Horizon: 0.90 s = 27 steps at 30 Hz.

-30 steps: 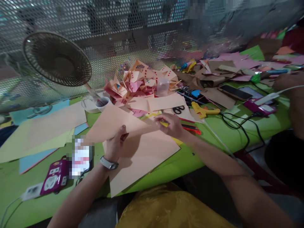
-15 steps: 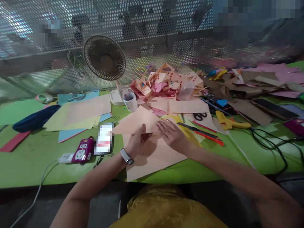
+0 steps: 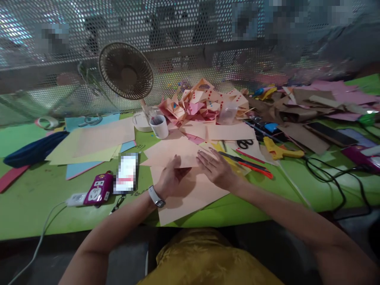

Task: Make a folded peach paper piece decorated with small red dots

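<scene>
A peach sheet of paper (image 3: 172,148) is held slightly above the table in front of me. My left hand (image 3: 170,178) pinches its near edge, thumb on top and fingers underneath. Fingers outstretched, my right hand (image 3: 216,169) lies on the right part of this sheet. Beneath both hands is a larger peach paper (image 3: 184,204), flat on the green table. A black and orange utility knife (image 3: 252,165) sits just right of my right hand, with black-handled scissors (image 3: 245,144) beyond it. A phone (image 3: 127,174) with a lit screen lies left of my left hand.
A desk fan (image 3: 126,71) and white cup (image 3: 159,126) stand behind the papers, beside a heap of folded peach paper (image 3: 204,103). On the right are a yellow glue gun (image 3: 280,149) and black cables (image 3: 341,194). A purple power socket (image 3: 99,190) lies left.
The whole view has shifted slightly, with table items now further left. The held sheet looks flatter, while both hands keep nearly the same places on it.
</scene>
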{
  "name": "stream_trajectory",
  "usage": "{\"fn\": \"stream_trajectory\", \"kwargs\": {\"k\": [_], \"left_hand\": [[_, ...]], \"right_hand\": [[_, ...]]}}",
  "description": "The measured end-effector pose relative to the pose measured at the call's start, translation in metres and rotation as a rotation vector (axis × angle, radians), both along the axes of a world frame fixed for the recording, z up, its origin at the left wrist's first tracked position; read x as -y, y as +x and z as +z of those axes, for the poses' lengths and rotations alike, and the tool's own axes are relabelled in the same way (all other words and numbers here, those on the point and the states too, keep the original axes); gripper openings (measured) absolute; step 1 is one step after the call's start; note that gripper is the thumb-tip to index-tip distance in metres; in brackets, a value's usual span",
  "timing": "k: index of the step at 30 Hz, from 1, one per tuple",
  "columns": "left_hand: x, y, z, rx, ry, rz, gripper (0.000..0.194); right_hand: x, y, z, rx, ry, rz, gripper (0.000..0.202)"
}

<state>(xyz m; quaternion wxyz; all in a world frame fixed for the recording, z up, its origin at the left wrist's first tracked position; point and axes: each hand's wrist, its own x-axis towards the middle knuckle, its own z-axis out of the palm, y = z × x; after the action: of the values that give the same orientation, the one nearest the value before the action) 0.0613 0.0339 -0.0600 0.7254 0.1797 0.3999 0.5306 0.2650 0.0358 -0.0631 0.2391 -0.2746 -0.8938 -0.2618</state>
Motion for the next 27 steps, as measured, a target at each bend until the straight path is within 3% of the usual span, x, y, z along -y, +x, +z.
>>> {"fn": "stream_trajectory", "kwargs": {"k": [4,7,9,11,15,17,19,23,27], "left_hand": [[-0.005,-0.035,-0.007,-0.068,0.07,0.093,0.037],[-0.009,-0.072,-0.011,-0.247,0.09,0.066,0.052],[-0.011,-0.092,-0.009,-0.403,0.251,0.135,0.055],[-0.01,-0.103,-0.004,-0.7,0.53,0.173,0.05],[-0.005,-0.09,0.003,-1.381,1.222,-0.292,0.043],[-0.005,-0.074,0.001,-1.582,1.426,-0.354,0.038],[-0.008,-0.061,-0.002,-1.693,1.533,-0.413,0.029],[-0.014,-0.054,-0.008,-1.714,1.682,-0.542,0.025],[-0.015,-0.06,-0.011,-1.725,1.699,-0.508,0.021]], "right_hand": [[0.008,0.019,-0.005,0.019,0.019,-0.033,0.035],[0.011,0.03,-0.013,0.001,-0.024,-0.057,0.035],[0.009,0.034,-0.019,-0.034,-0.054,-0.06,0.035],[0.006,0.037,-0.024,-0.04,-0.067,-0.046,0.033],[0.001,0.037,-0.027,-0.034,-0.125,-0.003,0.032],[0.0,0.037,-0.027,-0.033,-0.153,-0.002,0.032],[-0.001,0.037,-0.028,-0.019,-0.172,0.002,0.031],[-0.001,0.043,-0.033,-0.018,-0.329,0.004,0.033],[0.002,0.065,-0.036,-0.031,-0.473,-0.036,0.034]]}}
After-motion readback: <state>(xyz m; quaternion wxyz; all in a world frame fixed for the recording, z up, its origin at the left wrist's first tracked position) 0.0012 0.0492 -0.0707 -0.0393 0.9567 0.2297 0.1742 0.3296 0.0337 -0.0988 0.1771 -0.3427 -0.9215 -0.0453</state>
